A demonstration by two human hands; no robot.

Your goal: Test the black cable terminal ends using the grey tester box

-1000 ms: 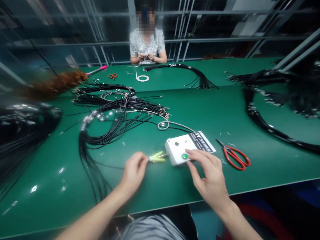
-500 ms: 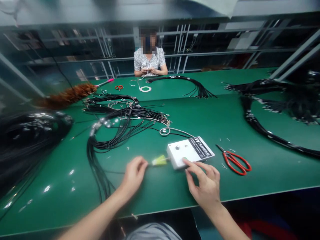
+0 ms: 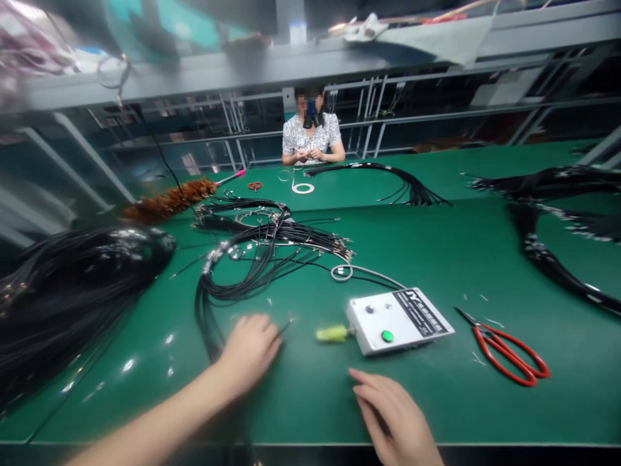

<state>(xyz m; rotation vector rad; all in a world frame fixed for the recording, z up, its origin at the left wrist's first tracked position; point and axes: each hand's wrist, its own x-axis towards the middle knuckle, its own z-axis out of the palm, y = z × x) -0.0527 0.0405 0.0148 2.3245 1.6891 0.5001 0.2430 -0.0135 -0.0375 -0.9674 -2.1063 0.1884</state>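
My left hand [image 3: 255, 346] is closed around a thin black cable [image 3: 287, 325], whose bare end sticks out to the right of the fingers. A gap separates that end from the yellow-green connector [image 3: 332, 334] on the left side of a white box [image 3: 376, 323]. The box has a black label, a knob and a green button [image 3: 387, 336]. Below the box, my right hand [image 3: 388, 411] hovers empty with its fingers extended, touching nothing that I can see. Just left of my left hand lies a looped bundle of black cables [image 3: 237, 288].
Red-handled pliers [image 3: 509, 353] lie right of the box among small clippings. A large heap of black cables [image 3: 87, 285] is on the left, another bundle [image 3: 548, 255] on the right. Across the green table [image 3: 417, 252] sits a person [image 3: 313, 139] near a white tape roll [image 3: 303, 188].
My left hand has drawn the cable end leftward, away from the yellow-green connector. My right hand has come off the green button and moved down toward me. The camera view has shifted.
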